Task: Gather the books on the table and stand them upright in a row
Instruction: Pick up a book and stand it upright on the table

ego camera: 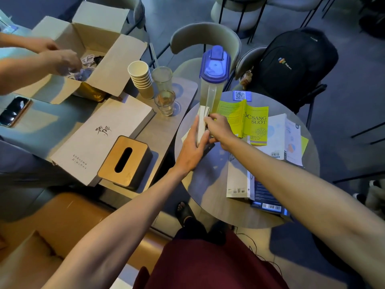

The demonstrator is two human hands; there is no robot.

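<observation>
Grey flooring and several curved-back chairs filled the background, with a black backpack resting on one seat at the right. At far left a phone lay face up on the long table, beside an open cardboard box holding cords and small dark items, into which another person's hands reached. Next came a flat grey gift box, a wood-topped tissue box, a stack of paper cups and a glass with a little amber liquid, a taller empty glass nested in it. On the round table stood a clear pitcher with a blue lid, partly filled with pale yellow liquid. Just in front of it, a pale book stood upright, the left hand pressed flat and open against its side, the right hand pinching its top edge. Rightward, a yellow book lay open face down, and white and blue books lay flat, overlapping.
</observation>
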